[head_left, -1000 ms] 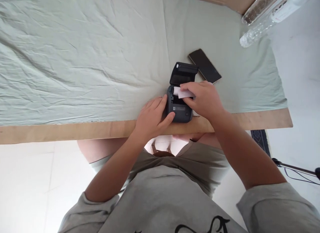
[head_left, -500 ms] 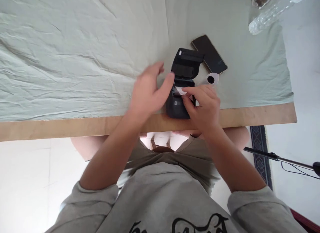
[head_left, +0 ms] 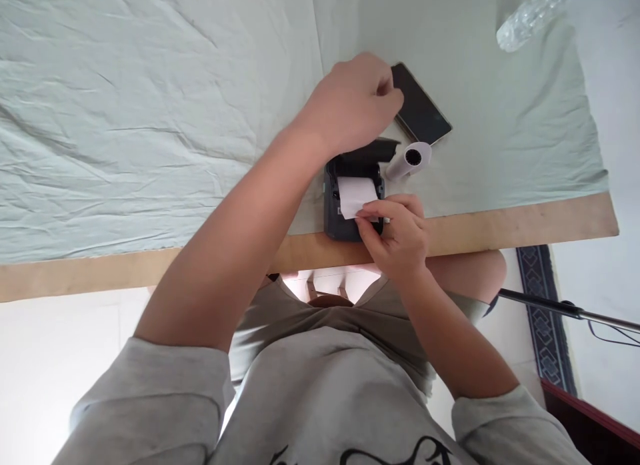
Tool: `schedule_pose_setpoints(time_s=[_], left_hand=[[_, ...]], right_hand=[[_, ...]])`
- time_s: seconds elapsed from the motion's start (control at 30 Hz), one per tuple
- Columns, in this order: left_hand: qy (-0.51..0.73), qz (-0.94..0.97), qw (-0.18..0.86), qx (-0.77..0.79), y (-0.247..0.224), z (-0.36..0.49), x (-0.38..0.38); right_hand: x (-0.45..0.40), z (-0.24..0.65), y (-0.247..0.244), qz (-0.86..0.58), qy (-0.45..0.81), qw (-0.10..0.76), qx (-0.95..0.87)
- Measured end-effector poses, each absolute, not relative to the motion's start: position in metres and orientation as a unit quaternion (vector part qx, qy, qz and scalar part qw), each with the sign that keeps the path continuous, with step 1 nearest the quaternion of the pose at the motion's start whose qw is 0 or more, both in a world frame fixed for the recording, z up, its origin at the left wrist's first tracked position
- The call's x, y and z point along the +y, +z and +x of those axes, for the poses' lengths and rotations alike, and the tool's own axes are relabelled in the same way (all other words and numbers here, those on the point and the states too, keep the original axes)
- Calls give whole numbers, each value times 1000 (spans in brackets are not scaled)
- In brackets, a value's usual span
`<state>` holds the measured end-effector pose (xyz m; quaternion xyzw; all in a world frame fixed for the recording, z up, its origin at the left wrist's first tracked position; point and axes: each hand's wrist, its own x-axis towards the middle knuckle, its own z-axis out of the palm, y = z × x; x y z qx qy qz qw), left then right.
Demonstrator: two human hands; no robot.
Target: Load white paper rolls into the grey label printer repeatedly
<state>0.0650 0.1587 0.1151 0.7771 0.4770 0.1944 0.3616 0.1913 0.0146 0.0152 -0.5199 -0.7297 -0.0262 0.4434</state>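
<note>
A small dark label printer stands at the table's front edge with its lid raised. White paper comes out of its compartment over the front. My right hand pinches the paper's free end between thumb and fingers. Above and behind the lid is my left hand, its fingers curled and closed, covering much of the lid. Whether anything is in those fingers is hidden. Just right of the printer lies a white paper roll with a dark core.
A dark phone lies behind the paper roll. Farther off at the right is a clear plastic bottle. Pale green cloth covers the table, whose bare wooden edge faces me. A thin dark pole stretches beyond it.
My left hand has moved right and away from me, over the lid, and its fingers have closed. My right hand has drawn more paper toward me. The lid looks lower.
</note>
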Motion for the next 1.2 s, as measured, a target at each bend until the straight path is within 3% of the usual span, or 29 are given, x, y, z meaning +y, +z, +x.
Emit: schedule_pose_setpoints(time_s=[0.27, 0.5, 0.7, 0.9, 1.03, 1.2], left_hand=[[71, 827, 222, 511, 89, 93, 148], [33, 840, 166, 516, 75, 97, 136], [15, 850, 132, 510, 79, 96, 133], [5, 854, 106, 509, 78, 99, 131], [51, 849, 108, 515, 80, 96, 131], [225, 789, 199, 535, 69, 49, 103]], right_hand=[[14, 193, 13, -513, 23, 470, -718], [16, 205, 8, -561, 236, 539, -582], [22, 206, 10, -585, 357, 526, -503], [21, 206, 12, -605, 382, 503, -484], [21, 206, 14, -612, 377, 493, -491], [20, 208, 13, -601, 352, 510, -505]])
